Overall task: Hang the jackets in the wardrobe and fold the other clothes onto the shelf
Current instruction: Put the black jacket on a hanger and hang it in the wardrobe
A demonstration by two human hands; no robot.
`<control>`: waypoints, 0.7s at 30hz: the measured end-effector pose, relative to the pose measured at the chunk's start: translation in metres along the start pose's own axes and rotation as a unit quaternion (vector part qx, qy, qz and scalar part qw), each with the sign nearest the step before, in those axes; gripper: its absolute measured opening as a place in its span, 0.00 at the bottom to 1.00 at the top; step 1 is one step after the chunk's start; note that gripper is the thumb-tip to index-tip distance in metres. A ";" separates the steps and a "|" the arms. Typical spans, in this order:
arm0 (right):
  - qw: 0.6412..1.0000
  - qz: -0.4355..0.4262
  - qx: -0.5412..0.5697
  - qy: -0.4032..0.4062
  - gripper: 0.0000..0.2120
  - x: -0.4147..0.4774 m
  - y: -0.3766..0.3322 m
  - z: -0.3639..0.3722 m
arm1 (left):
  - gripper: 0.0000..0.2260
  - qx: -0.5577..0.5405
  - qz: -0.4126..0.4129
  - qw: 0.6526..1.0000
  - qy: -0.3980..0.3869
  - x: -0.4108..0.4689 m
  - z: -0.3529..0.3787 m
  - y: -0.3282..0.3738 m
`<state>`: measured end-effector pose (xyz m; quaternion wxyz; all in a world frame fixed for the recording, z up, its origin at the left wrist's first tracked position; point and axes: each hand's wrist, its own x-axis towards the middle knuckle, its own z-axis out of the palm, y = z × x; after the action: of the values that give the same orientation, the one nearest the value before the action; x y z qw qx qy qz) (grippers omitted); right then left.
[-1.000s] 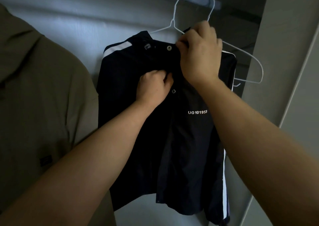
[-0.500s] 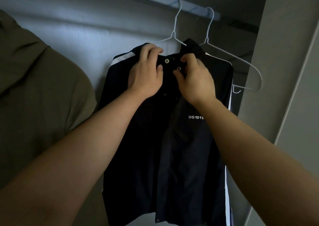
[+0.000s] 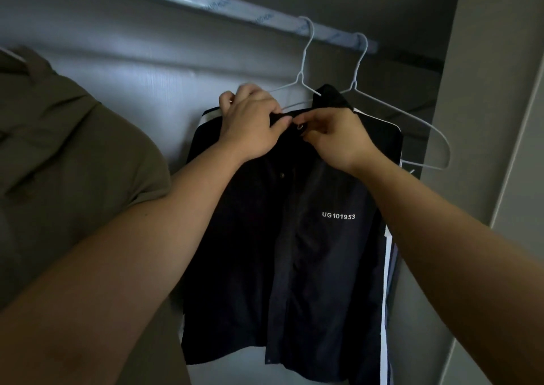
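Note:
A dark navy jacket (image 3: pixel 294 237) with white sleeve stripes and the print UG101953 hangs on a white wire hanger (image 3: pixel 300 78) from the wardrobe rail (image 3: pixel 206 2). My left hand (image 3: pixel 250 125) grips the jacket's collar on the left side of the front opening. My right hand (image 3: pixel 332 137) pinches the right edge of the opening beside a metal snap (image 3: pixel 300 126) near the collar. The two hands almost touch at the top snap. A lower snap (image 3: pixel 281 175) shows on the placket.
An olive-green jacket (image 3: pixel 64 164) hangs at the left on the same rail. A second white wire hanger (image 3: pixel 412 125) hangs bare at the right, behind the navy jacket. The wardrobe's side panel (image 3: pixel 485 119) stands close on the right.
Both hands moved up the front opening to the collar. My left hand rose from the chest snap to the collar's left side, and my right hand now pinches at the top snap.

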<state>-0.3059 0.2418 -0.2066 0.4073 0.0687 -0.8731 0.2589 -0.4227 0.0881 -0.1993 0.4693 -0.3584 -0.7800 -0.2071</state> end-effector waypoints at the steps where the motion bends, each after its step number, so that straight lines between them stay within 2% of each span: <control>1: 0.999 -0.028 -0.020 -0.004 0.14 -0.001 -0.002 -0.002 | 0.14 -0.019 -0.012 1.000 -0.007 0.000 0.000 0.000; 5: 0.993 -0.093 -0.073 0.029 0.11 0.002 -0.009 -0.004 | 0.10 -0.096 -0.067 0.993 -0.031 0.004 -0.001 -0.001; 8: 0.989 -0.099 -0.104 0.046 0.10 0.008 -0.011 -0.003 | 0.06 -0.218 -0.076 0.970 -0.073 0.005 -0.004 -0.004; 11: 0.991 -0.086 -0.092 0.039 0.08 0.011 -0.009 -0.003 | 0.01 -0.271 -0.073 0.952 -0.119 0.005 -0.013 -0.007; 14: 0.994 -0.070 -0.069 0.045 0.07 0.013 -0.006 -0.001 | 0.05 -0.288 -0.076 0.943 -0.148 0.005 -0.016 -0.010; 21: 0.993 -0.082 -0.072 0.037 0.05 0.018 -0.009 0.003 | 0.06 -0.304 -0.091 0.941 -0.120 0.000 -0.019 -0.008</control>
<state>-0.3162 0.2342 -0.1910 0.4635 0.1010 -0.8651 0.1630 -0.4180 0.0701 -0.1900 0.2203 -0.4332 -0.7599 -0.4317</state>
